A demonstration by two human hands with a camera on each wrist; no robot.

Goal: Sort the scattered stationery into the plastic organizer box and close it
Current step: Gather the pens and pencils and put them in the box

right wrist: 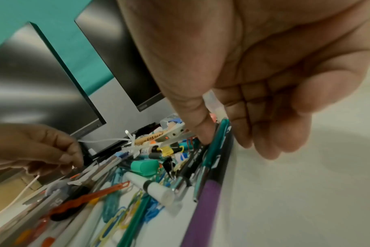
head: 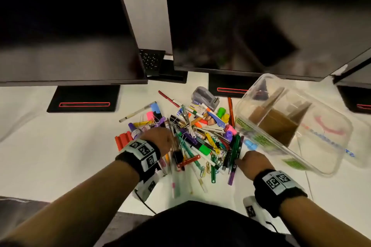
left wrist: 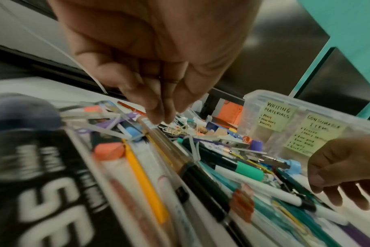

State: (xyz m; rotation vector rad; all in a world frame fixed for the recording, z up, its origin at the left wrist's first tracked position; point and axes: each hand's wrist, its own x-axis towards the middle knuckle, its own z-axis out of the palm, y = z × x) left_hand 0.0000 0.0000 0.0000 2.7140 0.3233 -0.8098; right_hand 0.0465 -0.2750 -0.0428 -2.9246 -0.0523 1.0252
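Behind the stationery pile (head: 192, 138), two dark monitors (head: 251, 20) overhang the organizer box (head: 291, 124).

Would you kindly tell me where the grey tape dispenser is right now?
In the head view the grey tape dispenser sits at the far edge of the stationery pile, just in front of the middle monitor's stand, left of the clear organizer box.

1. Your head camera looks steeply down from above at the desk (head: 60, 146), taking in the stationery pile (head: 192, 138) and both forearms.
2. Your left wrist camera sits low and close, looking along the fingers (left wrist: 156, 107) across the pile toward the clear box (left wrist: 285, 127).
3. Your right wrist camera looks from the pile's opposite edge; both wrist views share the pile.
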